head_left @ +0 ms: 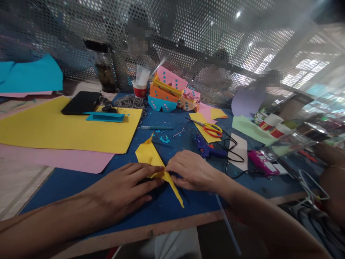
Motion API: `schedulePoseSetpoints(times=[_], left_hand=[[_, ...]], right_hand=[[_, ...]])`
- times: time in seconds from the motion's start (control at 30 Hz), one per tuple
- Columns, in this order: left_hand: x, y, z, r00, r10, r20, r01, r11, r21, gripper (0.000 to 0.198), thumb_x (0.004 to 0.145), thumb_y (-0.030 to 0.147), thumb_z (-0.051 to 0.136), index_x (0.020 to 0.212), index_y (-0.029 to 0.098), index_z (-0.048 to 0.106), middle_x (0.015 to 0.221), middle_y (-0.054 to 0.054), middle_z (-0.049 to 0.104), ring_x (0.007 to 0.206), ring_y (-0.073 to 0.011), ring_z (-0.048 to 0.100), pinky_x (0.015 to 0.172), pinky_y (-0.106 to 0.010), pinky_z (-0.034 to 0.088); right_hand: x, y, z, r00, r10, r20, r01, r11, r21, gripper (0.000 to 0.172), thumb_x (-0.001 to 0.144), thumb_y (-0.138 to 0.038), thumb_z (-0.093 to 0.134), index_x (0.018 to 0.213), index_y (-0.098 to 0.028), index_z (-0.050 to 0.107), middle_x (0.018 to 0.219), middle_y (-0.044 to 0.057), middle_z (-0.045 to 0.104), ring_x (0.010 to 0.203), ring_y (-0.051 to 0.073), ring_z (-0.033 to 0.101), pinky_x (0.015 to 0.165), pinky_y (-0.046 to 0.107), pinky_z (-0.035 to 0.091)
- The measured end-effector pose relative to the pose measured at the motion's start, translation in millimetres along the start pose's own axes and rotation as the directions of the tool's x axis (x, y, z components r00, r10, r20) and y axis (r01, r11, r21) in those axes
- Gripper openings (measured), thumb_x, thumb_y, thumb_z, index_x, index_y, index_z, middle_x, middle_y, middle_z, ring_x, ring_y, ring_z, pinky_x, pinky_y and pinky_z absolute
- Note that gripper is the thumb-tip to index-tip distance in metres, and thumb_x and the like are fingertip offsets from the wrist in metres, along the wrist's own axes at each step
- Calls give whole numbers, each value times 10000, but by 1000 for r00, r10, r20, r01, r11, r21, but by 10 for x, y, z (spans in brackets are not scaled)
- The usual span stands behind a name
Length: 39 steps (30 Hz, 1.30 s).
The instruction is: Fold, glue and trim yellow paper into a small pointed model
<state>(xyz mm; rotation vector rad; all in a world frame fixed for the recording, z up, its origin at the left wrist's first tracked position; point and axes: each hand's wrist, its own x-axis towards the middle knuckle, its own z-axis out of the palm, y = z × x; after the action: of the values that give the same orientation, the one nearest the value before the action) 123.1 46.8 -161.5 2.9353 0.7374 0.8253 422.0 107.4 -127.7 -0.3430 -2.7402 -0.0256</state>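
Observation:
A folded yellow paper piece (147,153) lies on the blue table near its front edge, with a narrow strip pointing toward me. My left hand (132,183) rests palm down with fingers apart, its fingertips on the paper's lower part. From the right, my right hand (188,169) has its fingers curled against the paper's edge, pinching where the strip meets the wider part. The two hands' fingertips nearly meet there. Behind the paper lie small blue scraps (164,139) and a capped pen (157,127).
Large yellow sheets (107,135) lie at left, under a black phone (81,102). Decorated paper shapes (163,95) stack at the back. Scissors (212,129), a blue glue gun (206,147) with black cord and a magenta device (261,163) are at right. A person's arm (332,187) shows far right.

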Motion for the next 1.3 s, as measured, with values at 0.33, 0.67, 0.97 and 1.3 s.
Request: schedulePoseSetpoints(times=[0.33,0.67,0.97,1.3], left_hand=[[27,14,-11,998,35,-46,-35,999,5,343,1175,313,575,1456,220,748,1378,-109,826,1259,-257,749,1087,-373,610],[-24,-22,-16,998,62,29,-63,998,31,422,1168,395,628,1551,236,705,1481,-94,809,1323,-266,739,1116,-382,607],[-38,30,-14,999,20,26,-20,1000,3,436,1186,412,589,1574,243,690,1501,-83,804,1355,-275,716,1134,-409,598],[-58,55,8,999,-21,39,21,1000,5,440,1193,440,567,1576,258,684,1518,-64,793,1380,-271,677,1153,-416,560]], right_hand=[[-23,-48,7,999,-40,-22,39,997,-73,67,1133,-211,593,1137,-196,658,1039,68,799,955,239,692,856,378,510],[-13,-89,-16,1000,24,-15,-24,1000,0,90,1143,-195,570,1164,-203,658,1062,77,796,972,239,692,866,378,514],[-8,-94,-61,999,41,-7,-41,998,46,89,1137,-183,590,1171,-190,671,1081,91,800,993,242,702,865,380,523],[-10,-74,-72,999,36,-18,-34,997,69,105,1166,-207,606,1175,-178,707,1100,95,809,1005,236,709,858,376,537]])
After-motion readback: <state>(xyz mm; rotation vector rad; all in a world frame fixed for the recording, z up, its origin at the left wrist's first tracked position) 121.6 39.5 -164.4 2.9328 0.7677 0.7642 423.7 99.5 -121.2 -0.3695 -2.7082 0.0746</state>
